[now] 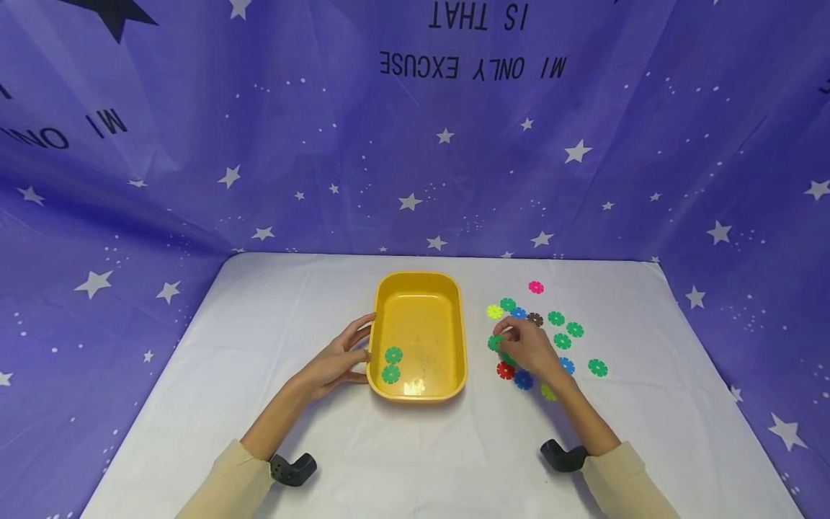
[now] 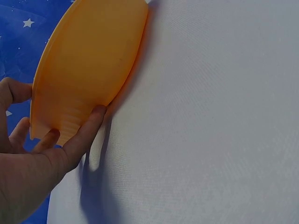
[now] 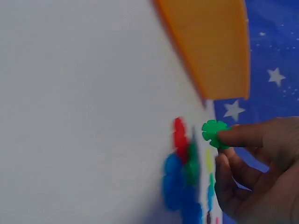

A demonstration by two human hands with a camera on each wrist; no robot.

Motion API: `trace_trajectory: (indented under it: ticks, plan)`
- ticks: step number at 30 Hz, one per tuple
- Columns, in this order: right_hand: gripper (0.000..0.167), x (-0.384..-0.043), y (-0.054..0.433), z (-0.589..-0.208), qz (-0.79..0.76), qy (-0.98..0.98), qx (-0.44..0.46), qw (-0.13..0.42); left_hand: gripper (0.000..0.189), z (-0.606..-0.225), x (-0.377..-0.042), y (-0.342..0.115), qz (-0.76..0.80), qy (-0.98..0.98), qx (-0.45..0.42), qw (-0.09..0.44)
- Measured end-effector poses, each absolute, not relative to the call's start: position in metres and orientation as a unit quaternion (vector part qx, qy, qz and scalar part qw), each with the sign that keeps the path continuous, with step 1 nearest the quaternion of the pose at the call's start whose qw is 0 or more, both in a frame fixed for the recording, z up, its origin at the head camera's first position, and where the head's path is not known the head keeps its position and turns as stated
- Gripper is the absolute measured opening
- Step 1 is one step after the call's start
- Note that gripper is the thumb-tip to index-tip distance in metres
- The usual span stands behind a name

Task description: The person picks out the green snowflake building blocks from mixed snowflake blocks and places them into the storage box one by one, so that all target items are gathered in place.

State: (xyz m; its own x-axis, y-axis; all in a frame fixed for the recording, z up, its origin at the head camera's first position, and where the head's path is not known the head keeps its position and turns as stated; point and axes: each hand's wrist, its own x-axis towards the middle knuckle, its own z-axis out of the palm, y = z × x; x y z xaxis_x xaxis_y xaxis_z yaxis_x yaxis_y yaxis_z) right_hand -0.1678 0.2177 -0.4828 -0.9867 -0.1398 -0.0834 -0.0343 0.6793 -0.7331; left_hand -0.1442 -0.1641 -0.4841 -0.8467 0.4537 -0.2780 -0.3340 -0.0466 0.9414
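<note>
A yellow plastic tray [image 1: 421,324] stands on the white table, with two green notched discs [image 1: 392,364] lying in its near left corner. My left hand [image 1: 333,360] rests against the tray's left side; in the left wrist view its fingertips touch the outer wall and the thumb stays near the rim. Between thumb and fingers, my right hand [image 1: 528,349] pinches a green notched disc [image 3: 215,134], held up off the table. Below and around that hand lie a red disc [image 1: 506,370], a dark blue disc [image 1: 523,380] and a further green one, partly hidden by the hand.
Several loose discs spread over the right of the table, among them a pink one [image 1: 536,287], a yellow one [image 1: 495,311], a brown one [image 1: 534,318] and a green one [image 1: 598,367]. A purple star-printed curtain [image 1: 415,166] hangs behind the table.
</note>
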Motion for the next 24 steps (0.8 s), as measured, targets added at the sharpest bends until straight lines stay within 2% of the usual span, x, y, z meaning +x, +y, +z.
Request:
trace_trajectory:
  ticks: [5, 12, 19, 24]
  plan:
    - [0.018, -0.17, 0.208, -0.465, -0.453, 0.889, -0.041, 0.054, 0.081, -0.484, -0.145, -0.164, 0.722, 0.634, 0.049, 0.274]
    - [0.023, -0.174, 0.172, -0.441, -0.591, 0.8, -0.058, 0.084, 0.081, -0.483, -0.144, -0.164, 0.723, 0.632, 0.047, 0.273]
    - [0.023, -0.177, 0.124, -0.429, -0.609, 0.779, -0.103, 0.107, 0.082, -0.484, -0.144, -0.164, 0.725, 0.63, 0.046, 0.273]
    - [0.024, -0.181, 0.096, -0.435, -0.616, 0.77, -0.111, 0.126, 0.082, -0.484, -0.144, -0.164, 0.725, 0.631, 0.044, 0.271]
